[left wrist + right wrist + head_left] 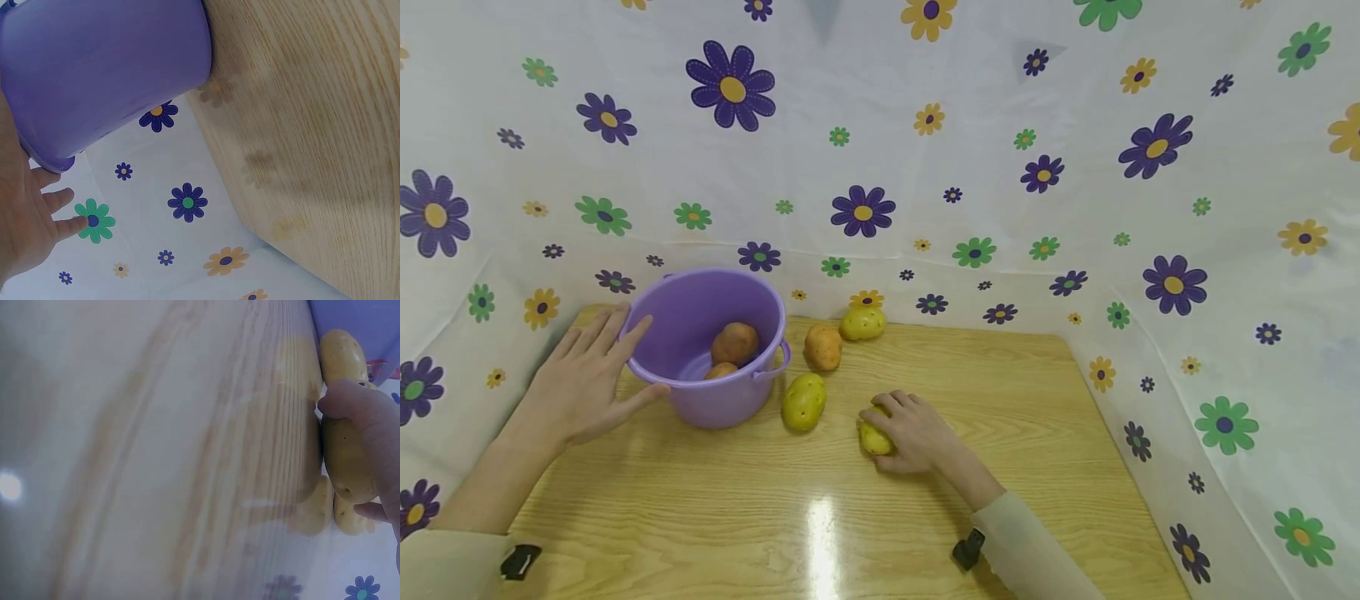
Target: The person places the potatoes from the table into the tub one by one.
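Note:
My left hand (583, 387) rests against the left rim of a purple bucket (718, 404), its fingers straight and spread. Two brown potatoes (735, 344) lie inside the bucket. To the right, my right hand (917, 433) grips a yellow potato (874, 439) from above, down at the table. The right wrist view shows the thumb across this potato (345, 459), which appears to touch the wood. Between the bucket and my right hand lies another yellow potato (803, 402). Behind it are a brown potato (823, 347) and a third yellow potato (862, 323).
The wooden table (1000, 383) reflects a bright light near its front. A white cloth with flowers (865, 125) hangs behind the table and along both sides. The bucket's handle lug (773, 362) sticks out on its right side.

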A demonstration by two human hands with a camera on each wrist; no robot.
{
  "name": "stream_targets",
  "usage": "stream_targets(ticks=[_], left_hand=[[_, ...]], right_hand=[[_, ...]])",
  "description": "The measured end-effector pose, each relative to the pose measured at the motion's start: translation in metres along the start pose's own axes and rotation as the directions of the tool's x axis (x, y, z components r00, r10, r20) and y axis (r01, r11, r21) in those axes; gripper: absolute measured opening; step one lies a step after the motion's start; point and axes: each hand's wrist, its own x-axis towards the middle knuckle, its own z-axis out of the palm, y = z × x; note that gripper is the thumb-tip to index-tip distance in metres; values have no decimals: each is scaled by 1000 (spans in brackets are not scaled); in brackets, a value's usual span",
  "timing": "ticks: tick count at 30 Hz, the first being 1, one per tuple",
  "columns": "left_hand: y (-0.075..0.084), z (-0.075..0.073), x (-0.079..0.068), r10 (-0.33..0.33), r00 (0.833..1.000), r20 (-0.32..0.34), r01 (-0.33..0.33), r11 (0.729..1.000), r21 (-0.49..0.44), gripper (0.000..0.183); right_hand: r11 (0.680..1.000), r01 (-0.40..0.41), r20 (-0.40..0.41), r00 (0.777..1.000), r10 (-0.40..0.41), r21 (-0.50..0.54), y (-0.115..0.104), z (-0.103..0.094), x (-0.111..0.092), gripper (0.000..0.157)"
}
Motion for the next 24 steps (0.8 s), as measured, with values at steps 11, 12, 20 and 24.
stream_targets(ticks=[11,12,20,24], left_hand=[[-1,1,0,3,1000,-6,-3,1000,0,101],[-1,1,0,3,1000,-6,-3,1000,-1,101],[-2,-1,0,-1,1000,-2,1,1000,-4,101],[-2,0,0,-1,1000,4,1,1000,-3,101]], right_hand=[[998,41,-17,999,-42,-47,-1,-1,5,66],[998,43,-17,999,-44,-47,-1,-2,6,66],[996,60,-59,996,-64,-59,-1,-7,11,67],[995,65,-76,995,-71,-70,-1,-10,14,68]])
